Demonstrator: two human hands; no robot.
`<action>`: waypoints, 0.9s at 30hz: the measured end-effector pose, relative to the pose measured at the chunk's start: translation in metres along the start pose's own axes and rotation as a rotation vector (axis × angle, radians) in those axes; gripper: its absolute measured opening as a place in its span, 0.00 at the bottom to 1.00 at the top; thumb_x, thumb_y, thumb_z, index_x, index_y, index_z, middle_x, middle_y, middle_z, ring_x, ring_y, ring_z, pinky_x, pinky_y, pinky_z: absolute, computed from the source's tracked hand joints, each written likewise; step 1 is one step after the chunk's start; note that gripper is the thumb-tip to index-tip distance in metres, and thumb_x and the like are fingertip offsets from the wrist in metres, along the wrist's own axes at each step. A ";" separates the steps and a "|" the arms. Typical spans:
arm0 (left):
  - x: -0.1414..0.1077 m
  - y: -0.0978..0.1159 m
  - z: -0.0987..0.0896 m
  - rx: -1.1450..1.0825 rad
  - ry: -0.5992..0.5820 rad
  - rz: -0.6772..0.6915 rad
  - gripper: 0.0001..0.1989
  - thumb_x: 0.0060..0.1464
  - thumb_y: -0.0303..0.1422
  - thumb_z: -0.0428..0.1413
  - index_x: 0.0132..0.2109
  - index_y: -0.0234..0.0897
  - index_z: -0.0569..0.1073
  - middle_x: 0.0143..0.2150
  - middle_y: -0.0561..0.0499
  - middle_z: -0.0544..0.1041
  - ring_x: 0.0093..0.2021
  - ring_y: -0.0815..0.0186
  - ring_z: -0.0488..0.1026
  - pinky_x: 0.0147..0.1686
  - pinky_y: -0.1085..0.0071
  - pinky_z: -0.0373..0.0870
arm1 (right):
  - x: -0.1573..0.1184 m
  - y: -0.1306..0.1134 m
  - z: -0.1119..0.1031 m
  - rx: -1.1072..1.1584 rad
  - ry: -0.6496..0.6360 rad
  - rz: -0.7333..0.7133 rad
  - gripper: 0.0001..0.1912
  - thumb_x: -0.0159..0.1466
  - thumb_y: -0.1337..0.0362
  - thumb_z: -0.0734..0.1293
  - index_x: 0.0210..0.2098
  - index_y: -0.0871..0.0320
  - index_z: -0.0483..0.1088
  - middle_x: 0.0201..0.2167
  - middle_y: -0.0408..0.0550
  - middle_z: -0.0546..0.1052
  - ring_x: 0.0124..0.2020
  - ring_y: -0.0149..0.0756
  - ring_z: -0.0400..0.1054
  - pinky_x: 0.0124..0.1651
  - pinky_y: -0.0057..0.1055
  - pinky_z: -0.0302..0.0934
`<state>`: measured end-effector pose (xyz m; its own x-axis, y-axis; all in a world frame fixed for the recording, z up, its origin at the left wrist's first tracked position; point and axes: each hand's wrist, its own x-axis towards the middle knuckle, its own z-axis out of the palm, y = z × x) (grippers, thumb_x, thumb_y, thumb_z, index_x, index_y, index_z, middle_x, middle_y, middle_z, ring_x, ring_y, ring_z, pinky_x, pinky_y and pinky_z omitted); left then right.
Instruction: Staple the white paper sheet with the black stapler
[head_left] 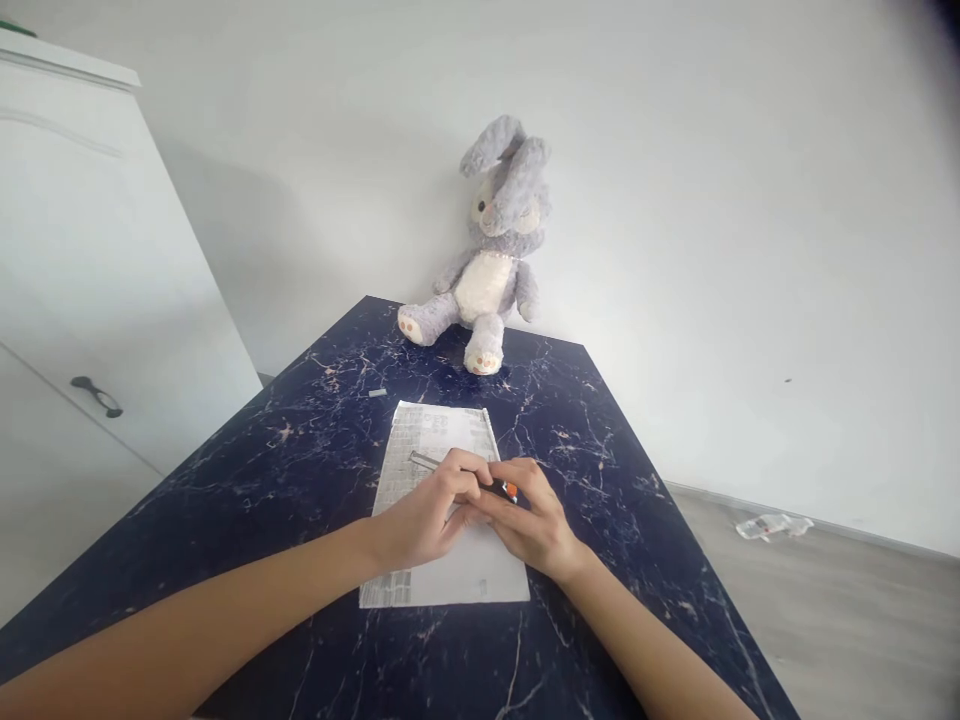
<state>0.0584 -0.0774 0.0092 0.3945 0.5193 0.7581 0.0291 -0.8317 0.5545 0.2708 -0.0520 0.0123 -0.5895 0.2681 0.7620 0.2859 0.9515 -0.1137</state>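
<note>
Above a sheet of printed paper (pixel 450 430), my left hand (pixel 427 510) and my right hand (pixel 536 515) meet, fingers closed around a utility knife (pixel 498 488). Its handle is black with an orange part at the right end. A thin metal strip points out to the left past my left fingers, over the paper. My fingers hide much of the handle. The paper lies flat, with rows of grey print down its left side, and its middle is partly covered by my hands.
The dark blue marbled table (pixel 300 480) narrows away from me. A grey plush rabbit (pixel 487 285) sits at its far end against the wall. A small pale grey piece (pixel 377 393) lies beyond the paper. A white cabinet (pixel 97 260) stands left; clear plastic (pixel 772 527) lies on the floor right.
</note>
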 end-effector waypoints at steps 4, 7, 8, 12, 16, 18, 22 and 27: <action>0.004 0.000 -0.001 0.073 -0.034 0.009 0.14 0.64 0.22 0.53 0.50 0.42 0.60 0.51 0.43 0.70 0.50 0.63 0.72 0.47 0.65 0.75 | 0.001 0.001 -0.001 0.039 0.020 0.033 0.24 0.66 0.73 0.69 0.59 0.46 0.72 0.44 0.49 0.79 0.42 0.40 0.71 0.43 0.40 0.68; 0.009 -0.004 -0.015 0.230 0.072 0.015 0.11 0.64 0.26 0.55 0.50 0.40 0.63 0.47 0.45 0.74 0.47 0.63 0.75 0.43 0.67 0.76 | 0.004 0.010 -0.005 0.004 0.073 0.166 0.18 0.66 0.70 0.70 0.54 0.48 0.75 0.40 0.47 0.80 0.39 0.41 0.72 0.43 0.41 0.67; 0.010 -0.008 -0.024 0.329 0.143 0.011 0.09 0.64 0.27 0.55 0.49 0.40 0.65 0.44 0.46 0.75 0.44 0.63 0.75 0.42 0.68 0.76 | 0.004 0.018 -0.008 -0.035 0.113 0.257 0.14 0.66 0.67 0.70 0.51 0.49 0.77 0.39 0.48 0.80 0.39 0.42 0.72 0.44 0.42 0.67; 0.010 -0.045 -0.080 0.839 0.260 -0.299 0.10 0.66 0.28 0.49 0.49 0.37 0.72 0.47 0.44 0.77 0.49 0.59 0.75 0.49 0.63 0.74 | -0.018 0.075 -0.026 -0.243 0.141 0.698 0.12 0.65 0.53 0.69 0.39 0.53 0.81 0.37 0.50 0.80 0.39 0.45 0.72 0.46 0.43 0.65; -0.001 -0.088 -0.122 1.065 0.037 -0.684 0.17 0.63 0.26 0.49 0.56 0.32 0.74 0.62 0.36 0.71 0.64 0.50 0.67 0.62 0.55 0.64 | -0.061 0.136 -0.042 -0.269 -0.084 1.045 0.19 0.59 0.45 0.69 0.34 0.54 0.82 0.35 0.52 0.80 0.35 0.45 0.73 0.42 0.40 0.65; -0.006 -0.098 -0.126 1.062 -0.085 -0.791 0.16 0.62 0.24 0.49 0.51 0.33 0.78 0.55 0.38 0.77 0.57 0.52 0.73 0.58 0.58 0.67 | -0.071 0.148 -0.044 -0.307 -0.095 1.057 0.22 0.58 0.45 0.69 0.40 0.55 0.82 0.36 0.52 0.79 0.37 0.46 0.72 0.44 0.42 0.65; -0.005 -0.091 -0.116 1.130 -0.126 -0.817 0.14 0.61 0.22 0.48 0.41 0.36 0.79 0.40 0.42 0.78 0.42 0.56 0.77 0.45 0.64 0.72 | -0.053 0.128 -0.035 -0.432 0.070 0.886 0.26 0.61 0.47 0.68 0.52 0.57 0.77 0.42 0.55 0.74 0.44 0.49 0.68 0.51 0.47 0.63; 0.003 -0.078 -0.100 0.971 0.083 -0.623 0.13 0.65 0.27 0.49 0.45 0.36 0.79 0.44 0.44 0.76 0.42 0.60 0.77 0.46 0.65 0.72 | -0.008 0.062 -0.011 -0.157 0.077 0.608 0.12 0.70 0.57 0.63 0.45 0.54 0.76 0.42 0.52 0.73 0.46 0.44 0.68 0.53 0.43 0.64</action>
<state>-0.0346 0.0085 0.0028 0.0030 0.8738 0.4863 0.9051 -0.2091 0.3703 0.3017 0.0029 0.0058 -0.2324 0.7364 0.6354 0.6634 0.5977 -0.4501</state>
